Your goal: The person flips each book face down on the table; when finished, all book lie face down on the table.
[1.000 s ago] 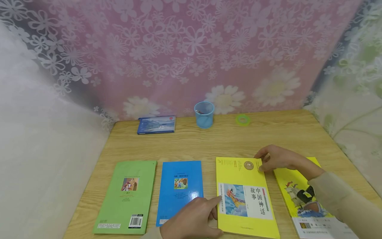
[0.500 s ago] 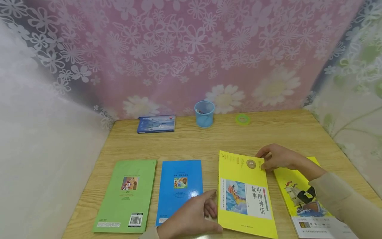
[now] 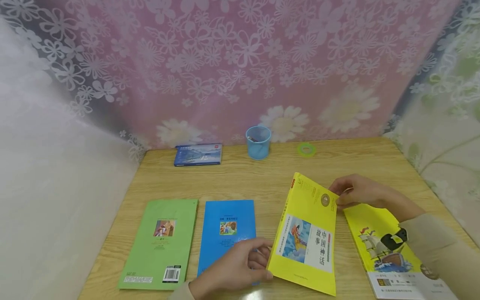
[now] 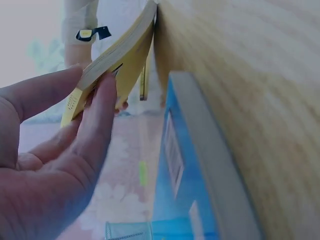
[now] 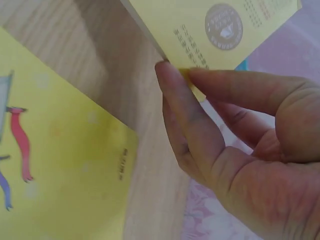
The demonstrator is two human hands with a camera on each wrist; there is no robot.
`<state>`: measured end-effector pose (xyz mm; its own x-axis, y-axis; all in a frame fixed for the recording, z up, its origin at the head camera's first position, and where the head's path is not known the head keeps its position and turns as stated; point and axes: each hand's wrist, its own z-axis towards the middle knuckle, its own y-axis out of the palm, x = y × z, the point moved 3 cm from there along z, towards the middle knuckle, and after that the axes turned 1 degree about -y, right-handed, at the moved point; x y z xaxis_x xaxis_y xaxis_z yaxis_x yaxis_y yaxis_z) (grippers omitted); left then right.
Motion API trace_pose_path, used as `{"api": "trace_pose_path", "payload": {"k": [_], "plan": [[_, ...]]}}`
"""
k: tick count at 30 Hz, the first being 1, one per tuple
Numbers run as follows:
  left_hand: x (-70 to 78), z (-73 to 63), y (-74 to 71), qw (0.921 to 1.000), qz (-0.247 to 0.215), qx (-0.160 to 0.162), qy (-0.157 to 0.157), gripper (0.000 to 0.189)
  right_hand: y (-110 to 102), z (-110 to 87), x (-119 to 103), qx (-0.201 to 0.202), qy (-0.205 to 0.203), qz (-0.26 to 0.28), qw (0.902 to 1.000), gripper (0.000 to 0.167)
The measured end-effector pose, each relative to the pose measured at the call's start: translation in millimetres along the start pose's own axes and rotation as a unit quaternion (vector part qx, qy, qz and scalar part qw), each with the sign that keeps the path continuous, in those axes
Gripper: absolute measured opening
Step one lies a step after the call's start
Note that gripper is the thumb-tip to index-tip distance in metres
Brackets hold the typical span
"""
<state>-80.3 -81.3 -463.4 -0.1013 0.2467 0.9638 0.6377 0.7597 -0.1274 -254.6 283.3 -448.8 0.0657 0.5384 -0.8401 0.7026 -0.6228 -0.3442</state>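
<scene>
A yellow paperback book with a picture and Chinese characters on its cover is tilted up, its left side raised off the table. My left hand pinches its lower left corner between thumb and fingers; the left wrist view shows the page edges there. At the top right corner my right hand grips it, with thumb and fingertip on either face in the right wrist view. Beneath the left hand lies a blue book, partly covered. Under the right forearm is another yellow book with a sailing ship.
A green book lies at the left of the wooden table. Along the back are a blue boxed item, a light blue mesh cup holding small things, and a green roll of tape. Flowered cloth hangs behind.
The yellow book has gone from lying nearly flat to tilted, its left side lifted and its top left corner higher. My left hand has closed onto its lower left corner.
</scene>
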Motion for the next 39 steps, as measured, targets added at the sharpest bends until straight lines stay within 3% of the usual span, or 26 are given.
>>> {"api": "trace_pose_path", "payload": {"k": [4, 12, 19, 25, 28, 31, 36, 39], "plan": [[6.7, -4.8, -5.8, 0.9998, -0.016, -0.001, 0.008, 0.060, -11, -8.9, -8, -0.020, -0.026, 0.024, 0.9992, 0.037], [27.6, -15.6, -20.0, 0.9958, 0.044, 0.032, 0.074, 0.048, -27, -25.1, -26, -0.021, -0.097, 0.019, 0.9949, 0.034], [38.3, -19.8, -26.4, 0.9845, 0.100, 0.058, 0.132, 0.044, -34, -33.1, -32, 0.011, -0.082, 0.025, 0.9963, 0.034], [44.0, -23.0, -26.9, 0.9702, 0.144, 0.070, 0.182, 0.043, -38, -33.6, -32, -0.022, -0.109, 0.084, 0.9903, 0.029], [46.7, -24.6, -26.1, 0.9526, 0.203, 0.079, 0.213, 0.044, -38, -34.4, -33, -0.040, -0.123, 0.121, 0.9842, 0.034], [48.5, -26.4, -25.4, 0.9284, 0.275, 0.089, 0.233, 0.046, -38, -34.8, -34, -0.043, -0.128, 0.142, 0.9805, 0.038], [51.2, -28.2, -22.1, 0.8864, 0.359, 0.102, 0.274, 0.047, -38, -35.3, -37, -0.022, -0.107, 0.120, 0.9868, 0.037], [52.7, -28.3, -19.4, 0.8555, 0.393, 0.110, 0.319, 0.048, -37, -36.2, -40, -0.029, -0.094, 0.107, 0.9894, 0.038]]}}
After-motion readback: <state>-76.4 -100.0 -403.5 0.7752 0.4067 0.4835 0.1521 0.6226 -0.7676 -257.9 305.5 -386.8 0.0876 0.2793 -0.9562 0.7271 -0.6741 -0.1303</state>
